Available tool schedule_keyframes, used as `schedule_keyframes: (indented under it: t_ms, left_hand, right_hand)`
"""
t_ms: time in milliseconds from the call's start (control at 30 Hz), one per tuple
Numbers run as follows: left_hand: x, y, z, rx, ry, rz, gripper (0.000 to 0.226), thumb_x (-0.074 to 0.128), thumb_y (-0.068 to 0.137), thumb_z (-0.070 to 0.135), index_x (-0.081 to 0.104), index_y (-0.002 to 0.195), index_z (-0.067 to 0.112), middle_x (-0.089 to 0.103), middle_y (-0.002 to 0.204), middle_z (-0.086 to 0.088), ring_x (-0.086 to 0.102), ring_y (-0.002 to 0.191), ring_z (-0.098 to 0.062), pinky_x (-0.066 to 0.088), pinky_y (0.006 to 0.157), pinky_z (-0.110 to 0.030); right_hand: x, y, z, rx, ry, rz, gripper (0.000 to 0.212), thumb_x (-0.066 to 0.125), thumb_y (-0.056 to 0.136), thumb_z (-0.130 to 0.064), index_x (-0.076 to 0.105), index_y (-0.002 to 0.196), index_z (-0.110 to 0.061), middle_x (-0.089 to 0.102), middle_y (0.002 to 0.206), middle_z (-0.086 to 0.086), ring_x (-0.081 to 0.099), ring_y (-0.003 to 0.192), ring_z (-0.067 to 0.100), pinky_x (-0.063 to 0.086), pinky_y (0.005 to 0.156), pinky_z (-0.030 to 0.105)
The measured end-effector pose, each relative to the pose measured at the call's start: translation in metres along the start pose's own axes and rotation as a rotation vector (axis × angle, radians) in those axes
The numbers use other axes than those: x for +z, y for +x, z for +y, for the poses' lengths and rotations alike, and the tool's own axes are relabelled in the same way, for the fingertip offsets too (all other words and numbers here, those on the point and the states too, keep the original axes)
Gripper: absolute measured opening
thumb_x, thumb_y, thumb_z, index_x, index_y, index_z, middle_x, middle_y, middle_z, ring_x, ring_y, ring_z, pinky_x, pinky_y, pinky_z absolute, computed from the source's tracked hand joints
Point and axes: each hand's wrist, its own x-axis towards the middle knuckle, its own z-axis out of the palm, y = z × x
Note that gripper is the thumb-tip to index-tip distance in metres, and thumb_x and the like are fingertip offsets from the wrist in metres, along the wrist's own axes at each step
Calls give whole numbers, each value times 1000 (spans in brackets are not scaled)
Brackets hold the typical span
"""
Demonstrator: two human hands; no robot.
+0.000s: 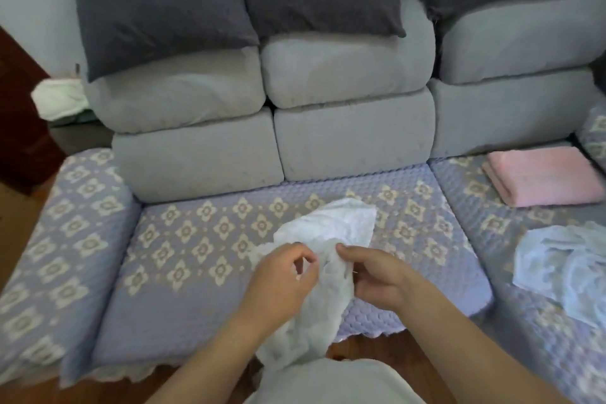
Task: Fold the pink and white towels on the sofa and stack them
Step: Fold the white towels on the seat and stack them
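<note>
A crumpled white towel (331, 233) lies on the middle seat of the sofa (183, 298) and hangs over its front edge. My left hand (282, 279) pinches the towel's upper edge from the left. Just to its right, my right hand (377, 275) grips the same edge. A folded pink towel (544, 175) rests flat on the right seat, near the backrest. In front of the pink one, a second white towel (564, 266) lies unfolded in a loose heap.
Grey back cushions (347, 75) and dark pillows (157, 6) line the back of the sofa. A white cloth (59, 98) sits on a low surface beyond the left armrest (55, 239). Wooden floor shows below the seat edge.
</note>
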Motion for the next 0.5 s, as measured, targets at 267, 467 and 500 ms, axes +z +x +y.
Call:
schedule_keyframes:
  t_ms: [267,467,500]
  left_hand:
    - [42,-15,7,-254,-251,0,28,75,86,38,52,75,26,48,65,17,45,57,3,38,55,-11]
    - [40,-16,12,-370,-496,-11,25,76,87,26,62,66,27,52,61,14,43,50,-6,35,48,-23]
    - [39,-16,13,-380,-521,-25,25,76,87,24,64,66,27,52,61,13,42,49,-7,34,46,-25]
  right_hand:
    - [11,-11,25,-107,-51,37,26,61,96,-4,65,120,4,71,114,24,71,96,28,58,91,41]
    - [5,-18,24,-258,-236,165,43,45,91,4,59,124,-19,72,97,21,68,84,28,54,93,53]
    - [5,-19,23,-263,-230,171,43,45,91,3,59,124,-19,71,96,20,66,84,27,55,91,51]
